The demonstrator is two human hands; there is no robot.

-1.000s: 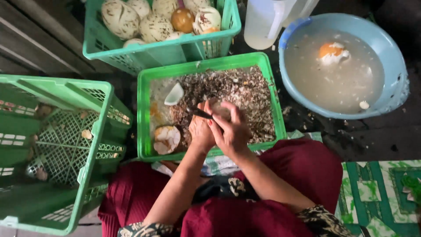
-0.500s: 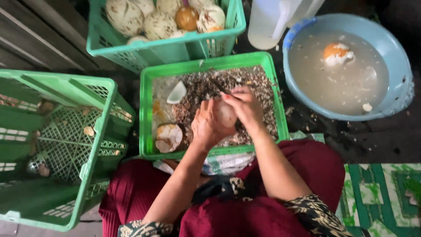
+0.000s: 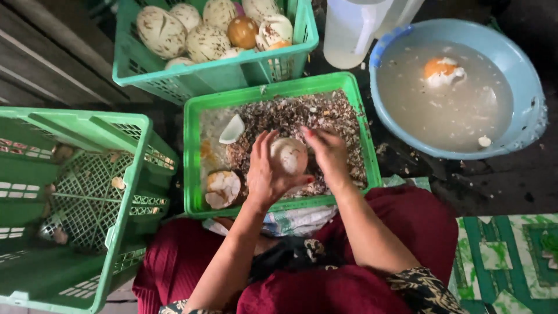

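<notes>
My left hand [image 3: 264, 174] cups a pale, speckled egg [image 3: 289, 156] over the middle green tray [image 3: 192, 145], which is full of brown shell bits. My right hand [image 3: 328, 154] presses on the egg's right side with bent fingers; whether it holds a small tool I cannot tell. A cracked egg [image 3: 221, 187] and a white shell piece [image 3: 232, 129] lie in the tray's left part.
A green crate [image 3: 279, 64] of speckled eggs stands behind the tray. A blue basin [image 3: 523, 110] of cloudy water with a peeled egg [image 3: 442, 71] sits at the right, a white jug [image 3: 351, 29] beside it. A large green crate [image 3: 81, 192] stands at the left.
The dark thin object seen in my hands a second ago no longer shows. Both hands have stayed over the tray, turning the egg between them.
</notes>
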